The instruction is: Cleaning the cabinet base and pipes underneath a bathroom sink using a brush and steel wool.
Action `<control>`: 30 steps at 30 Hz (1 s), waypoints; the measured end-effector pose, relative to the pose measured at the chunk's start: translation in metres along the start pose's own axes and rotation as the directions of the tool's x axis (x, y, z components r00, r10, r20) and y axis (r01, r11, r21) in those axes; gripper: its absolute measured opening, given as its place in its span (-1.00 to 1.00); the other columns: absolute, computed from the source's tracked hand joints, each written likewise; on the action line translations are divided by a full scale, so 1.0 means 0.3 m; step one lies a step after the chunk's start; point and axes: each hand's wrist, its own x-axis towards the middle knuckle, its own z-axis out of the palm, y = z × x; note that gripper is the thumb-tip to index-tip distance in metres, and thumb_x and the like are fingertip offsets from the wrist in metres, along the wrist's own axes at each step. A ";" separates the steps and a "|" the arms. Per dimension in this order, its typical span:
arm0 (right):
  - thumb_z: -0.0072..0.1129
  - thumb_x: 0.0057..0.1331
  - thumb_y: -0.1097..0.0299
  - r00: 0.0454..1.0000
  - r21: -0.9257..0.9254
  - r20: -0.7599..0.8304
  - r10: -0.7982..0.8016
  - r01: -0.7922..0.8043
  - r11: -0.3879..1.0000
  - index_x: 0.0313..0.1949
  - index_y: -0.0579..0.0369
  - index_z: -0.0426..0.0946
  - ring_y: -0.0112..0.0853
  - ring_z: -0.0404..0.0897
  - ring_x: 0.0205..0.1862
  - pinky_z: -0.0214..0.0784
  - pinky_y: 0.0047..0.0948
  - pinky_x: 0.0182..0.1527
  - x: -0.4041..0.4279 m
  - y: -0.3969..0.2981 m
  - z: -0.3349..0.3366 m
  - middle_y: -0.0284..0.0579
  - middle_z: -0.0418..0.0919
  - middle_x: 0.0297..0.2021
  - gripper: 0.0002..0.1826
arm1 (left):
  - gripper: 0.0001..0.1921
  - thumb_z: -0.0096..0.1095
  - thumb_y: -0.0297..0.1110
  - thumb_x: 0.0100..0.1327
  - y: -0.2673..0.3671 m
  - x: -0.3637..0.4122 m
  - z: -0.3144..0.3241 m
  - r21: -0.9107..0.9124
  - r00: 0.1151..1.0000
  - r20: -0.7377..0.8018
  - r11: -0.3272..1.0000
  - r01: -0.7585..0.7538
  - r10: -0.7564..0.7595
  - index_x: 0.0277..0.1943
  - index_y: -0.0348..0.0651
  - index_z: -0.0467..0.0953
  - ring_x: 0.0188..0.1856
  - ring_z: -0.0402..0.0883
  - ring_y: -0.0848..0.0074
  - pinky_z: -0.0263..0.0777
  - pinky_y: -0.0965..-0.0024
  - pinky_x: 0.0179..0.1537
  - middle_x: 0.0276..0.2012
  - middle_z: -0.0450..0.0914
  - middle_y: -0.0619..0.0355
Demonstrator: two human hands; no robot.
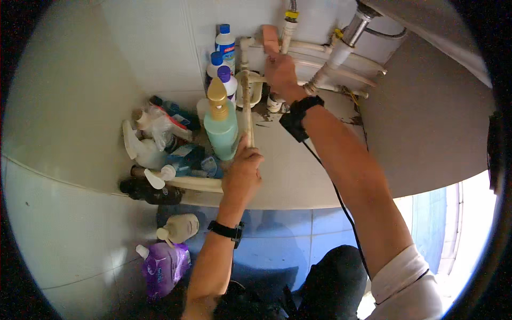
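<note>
My left hand (242, 172) grips the front right corner of a cream plastic tray (196, 184), which holds several bottles. Closest to that hand stands a pale green pump bottle (222, 136) with a gold top. Behind it are white bottles, one with a purple cap (225, 74) and others with blue caps (225, 29). My right hand (282, 74) reaches to the back wall and holds a pinkish-orange sponge or folded cloth (270, 37). It is pressed beside a white vertical pipe (288, 36). The fingers partly hide it.
White water pipes (344, 70) and a drain pipe (340, 58) cross the back right. Dark dirt marks the cabinet floor (296, 160). A white spray bottle (146, 152) leans at left. A purple refill pouch (166, 268) and cream pump bottle (182, 228) lie below, by blue floor tiles (280, 248).
</note>
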 end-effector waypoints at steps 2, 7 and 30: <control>0.01 0.34 0.30 0.999 -0.042 -0.004 -0.034 0.034 0.999 0.13 -0.08 0.58 0.11 0.61 -0.34 0.48 -0.10 -0.21 -0.005 -0.019 0.058 0.28 0.58 -0.43 -0.62 | -0.75 0.20 -0.71 -0.02 -0.015 -0.009 -0.001 0.000 0.999 -0.015 0.999 -0.043 0.043 -0.24 -0.24 0.56 0.43 0.25 0.17 0.44 0.24 0.19 0.00 0.59 0.09; 0.07 0.32 0.31 0.951 -0.126 0.214 -0.222 0.253 0.959 0.05 0.02 0.59 0.17 0.59 -0.32 0.47 -0.06 -0.21 0.010 0.014 -0.059 0.33 0.56 -0.41 -0.67 | -0.72 0.15 -0.73 -0.07 -0.030 -0.027 -0.012 -0.036 0.998 -0.052 0.999 -0.026 0.024 -0.25 -0.28 0.58 0.30 0.41 0.07 0.41 0.18 0.23 -0.02 0.61 -0.03; 0.05 0.38 0.41 0.866 -0.142 -0.128 -0.483 0.466 0.873 0.22 0.01 0.43 0.14 0.57 -0.49 0.42 -0.02 -0.43 0.240 -0.279 -0.066 0.26 0.55 -0.49 -0.59 | -0.73 0.23 -0.72 -0.07 -0.033 -0.041 -0.002 -0.026 0.997 -0.062 0.999 -0.048 0.046 -0.25 -0.29 0.57 0.39 0.28 -0.01 0.25 0.12 0.36 -0.04 0.58 -0.03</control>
